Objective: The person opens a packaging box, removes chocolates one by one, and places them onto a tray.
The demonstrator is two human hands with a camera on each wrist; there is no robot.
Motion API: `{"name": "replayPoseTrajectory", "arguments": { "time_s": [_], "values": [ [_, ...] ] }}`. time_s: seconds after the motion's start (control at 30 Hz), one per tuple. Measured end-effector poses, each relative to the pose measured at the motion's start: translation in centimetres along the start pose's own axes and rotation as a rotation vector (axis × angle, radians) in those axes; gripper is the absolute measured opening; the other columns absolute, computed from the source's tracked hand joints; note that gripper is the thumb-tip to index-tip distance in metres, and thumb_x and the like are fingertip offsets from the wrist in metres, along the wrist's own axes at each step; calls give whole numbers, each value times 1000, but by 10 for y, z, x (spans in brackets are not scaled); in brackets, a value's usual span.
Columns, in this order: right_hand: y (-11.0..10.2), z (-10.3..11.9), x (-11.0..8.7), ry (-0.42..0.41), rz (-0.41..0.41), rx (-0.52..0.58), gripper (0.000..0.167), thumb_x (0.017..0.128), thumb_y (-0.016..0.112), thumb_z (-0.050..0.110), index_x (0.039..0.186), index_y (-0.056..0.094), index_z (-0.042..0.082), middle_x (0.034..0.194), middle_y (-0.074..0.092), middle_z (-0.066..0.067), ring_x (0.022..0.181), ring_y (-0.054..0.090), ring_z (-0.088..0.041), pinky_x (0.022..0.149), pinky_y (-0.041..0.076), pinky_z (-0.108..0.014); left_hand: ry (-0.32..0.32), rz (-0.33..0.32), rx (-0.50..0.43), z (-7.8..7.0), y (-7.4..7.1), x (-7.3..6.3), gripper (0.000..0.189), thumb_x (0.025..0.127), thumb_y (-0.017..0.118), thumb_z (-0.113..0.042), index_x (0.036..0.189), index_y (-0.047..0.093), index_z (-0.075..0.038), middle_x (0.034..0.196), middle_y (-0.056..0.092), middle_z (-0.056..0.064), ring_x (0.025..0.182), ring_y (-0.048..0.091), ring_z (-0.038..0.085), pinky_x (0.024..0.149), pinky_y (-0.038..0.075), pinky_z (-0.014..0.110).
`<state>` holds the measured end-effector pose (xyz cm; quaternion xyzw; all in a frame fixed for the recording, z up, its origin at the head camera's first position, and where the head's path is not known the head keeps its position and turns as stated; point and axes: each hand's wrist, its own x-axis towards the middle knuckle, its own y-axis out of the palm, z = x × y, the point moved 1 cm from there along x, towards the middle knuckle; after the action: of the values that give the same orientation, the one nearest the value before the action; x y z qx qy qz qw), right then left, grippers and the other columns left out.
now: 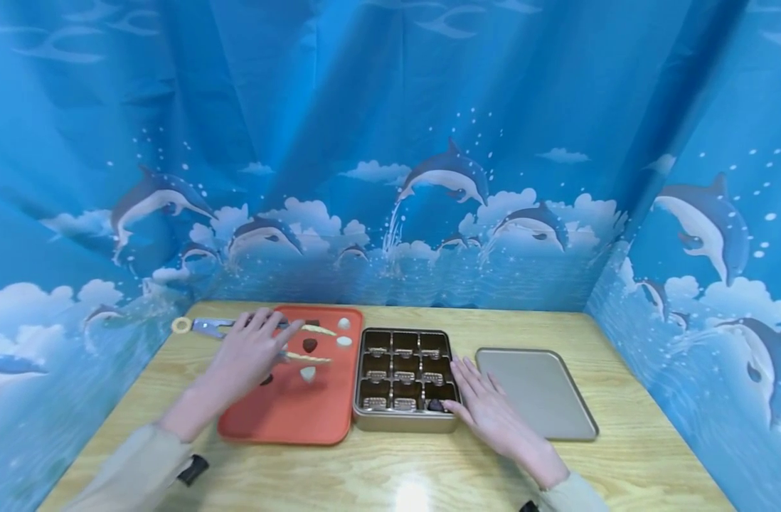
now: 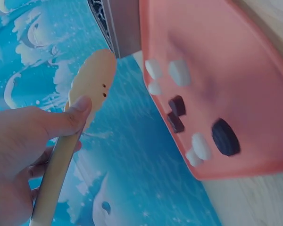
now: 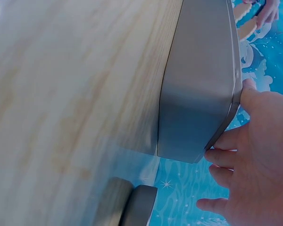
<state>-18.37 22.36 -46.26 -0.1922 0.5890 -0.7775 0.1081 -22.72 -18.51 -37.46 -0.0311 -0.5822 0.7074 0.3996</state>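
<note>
My left hand (image 1: 252, 352) holds tongs (image 2: 61, 165) with metal arms and cream scalloped tips. The tips are spread apart above an orange-red tray (image 1: 282, 419), with nothing between them. On the tray lie several small dark and white pieces resembling chocolates, among them a brown heart-shaped one (image 1: 310, 345) and a white oval one (image 1: 343, 342). My right hand (image 1: 489, 412) rests at the right side of a bronze metal box (image 1: 403, 423), thumb at its rim, fingers straight. Inside, dividers form rows of compartments; a dark piece (image 1: 435, 404) sits in the front right one.
A flat bronze lid (image 1: 538, 395) lies on the wooden table (image 1: 314, 476), right of the box and partly behind my right hand. The tray stands close against the box's left side. A blue dolphin-print curtain (image 1: 365, 178) borders the table at the back and sides.
</note>
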Motion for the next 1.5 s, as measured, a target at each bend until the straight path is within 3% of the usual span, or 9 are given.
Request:
{"name": "replayPoseTrajectory", "arguments": {
  "time_s": [0.23,0.5,0.83,0.93,1.13,1.33,1.5],
  "values": [
    [0,0,0,4,15,1,75,106,42,49,159,21,0,165,14,-15,152,17,-34,120,17,-59,36,-14,-3,-16,-2,23,66,78,89,-31,136,63,-16,112,62,12,107,52,32,88,47,48],
    [-1,-1,0,10,25,8,75,106,44,49,159,21,0,165,14,-15,152,17,-34,119,18,-60,151,-138,8,-47,-2,55,62,76,88,-34,132,66,-18,111,64,8,103,55,29,87,48,43],
    [-2,-1,-1,-8,19,26,76,105,43,48,159,21,1,165,14,-13,152,18,-34,120,18,-59,285,-157,21,-89,-5,91,64,77,81,-48,134,66,-24,114,66,1,108,57,23,90,48,38],
    [-4,-1,-2,-9,11,55,76,105,48,46,160,21,1,165,14,-12,152,17,-34,120,18,-59,336,-144,36,-102,-5,100,61,81,78,-48,136,64,-26,120,66,0,114,58,21,96,48,37],
    [-6,-3,-2,-21,12,79,77,103,53,42,160,20,2,165,14,-12,152,16,-34,120,18,-58,433,-89,93,-126,-6,111,56,86,81,-23,138,62,-30,126,64,-1,119,56,19,103,44,35],
    [-7,-3,-1,-21,26,65,78,102,53,44,160,20,3,165,15,-12,152,16,-34,119,18,-59,516,-89,154,-145,-6,122,49,87,78,-23,133,66,-33,128,66,-6,122,54,16,108,41,35],
    [-8,-3,-1,-28,29,56,78,102,53,44,159,21,2,164,15,-12,152,16,-35,119,18,-59,576,-30,209,-158,-8,130,43,92,71,-23,134,66,-34,133,64,-9,129,52,15,112,37,34]
  ]
}}
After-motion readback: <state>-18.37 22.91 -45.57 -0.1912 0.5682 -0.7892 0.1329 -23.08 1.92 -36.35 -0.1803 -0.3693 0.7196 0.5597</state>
